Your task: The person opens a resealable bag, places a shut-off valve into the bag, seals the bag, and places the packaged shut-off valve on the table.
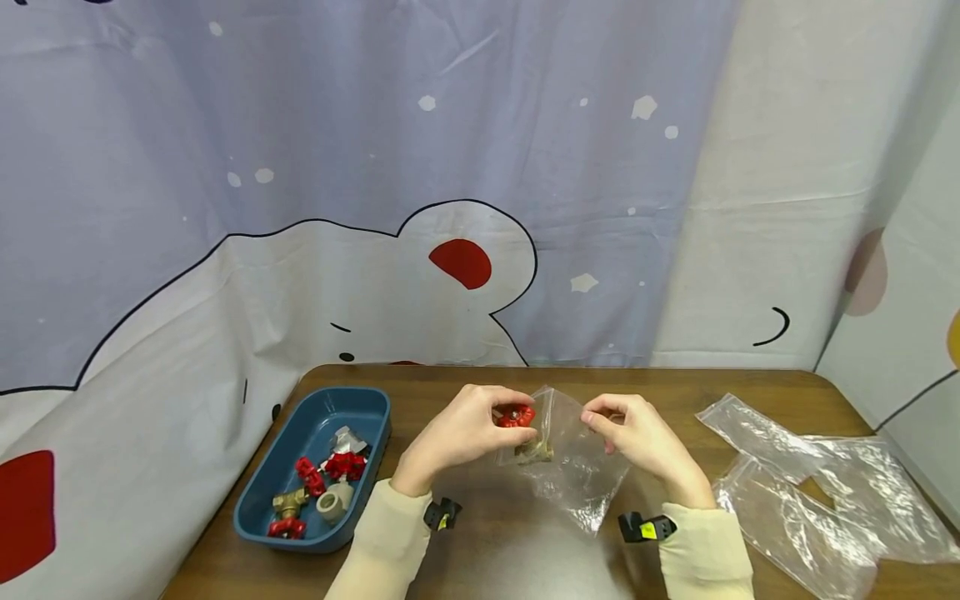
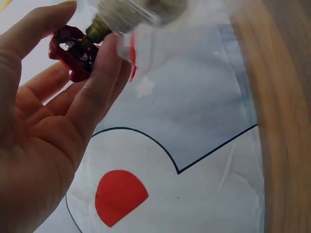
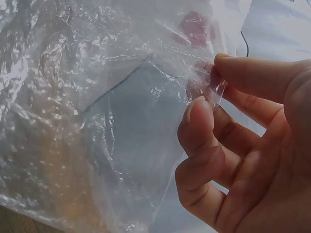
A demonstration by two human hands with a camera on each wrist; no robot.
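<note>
In the head view my left hand point(image 1: 467, 429) grips a brass valve by its red handwheel point(image 1: 516, 415), between thumb and fingers. The valve's brass body point(image 1: 534, 452) points right and sits within the mouth of a clear plastic bag point(image 1: 581, 483). The left wrist view shows clear film over the brass body point(image 2: 119, 17), while the handwheel point(image 2: 73, 53) stays outside it. My right hand point(image 1: 641, 433) pinches the edge of the same bag between thumb and fingers. Seen from the right wrist, the crinkled bag point(image 3: 107, 77) spreads left from the fingertips.
At the left of the wooden table point(image 1: 480, 558) stands a blue tray point(image 1: 251, 500). It holds several fittings: valves with red handwheels point(image 1: 287, 527), a pale fitting point(image 1: 334, 502) and a silvery piece point(image 1: 347, 441). Several clear bags point(image 1: 810, 508) lie flat at the right. A patterned curtain point(image 1: 600, 250) hangs behind.
</note>
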